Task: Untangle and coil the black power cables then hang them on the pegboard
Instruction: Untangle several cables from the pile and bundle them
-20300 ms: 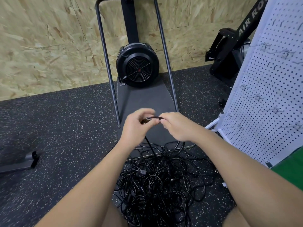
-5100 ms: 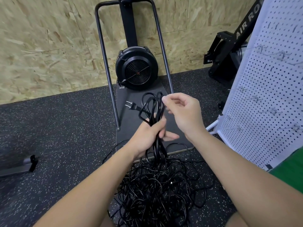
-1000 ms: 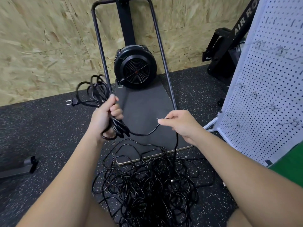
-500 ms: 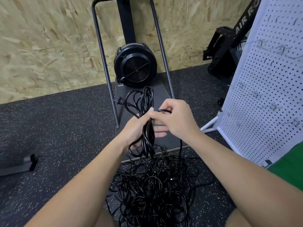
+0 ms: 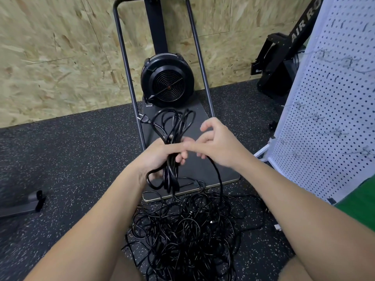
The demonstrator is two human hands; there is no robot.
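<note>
My left hand (image 5: 159, 157) grips a coil of black power cable (image 5: 172, 126) at its middle, with loops standing above the fist and hanging below it. A plug (image 5: 144, 119) sticks out at the coil's upper left. My right hand (image 5: 218, 145) is right beside the left one, fingers curled round the same cable's loose strand (image 5: 219, 177), which drops from it into a big tangled pile of black cables (image 5: 186, 236) on the floor between my knees. The white pegboard (image 5: 332, 110) with metal hooks stands at the right.
A black fan machine (image 5: 167, 86) with a grey tube frame stands on a dark platform (image 5: 205, 169) just behind my hands, against the chipboard wall. Another black machine (image 5: 280, 61) is at the back right. A dark foot bar (image 5: 22, 203) lies on the rubber floor at left.
Over the last second my left hand swung the coil from the left back to the centre, and my right hand came up to it with the strand, adding another loop.
</note>
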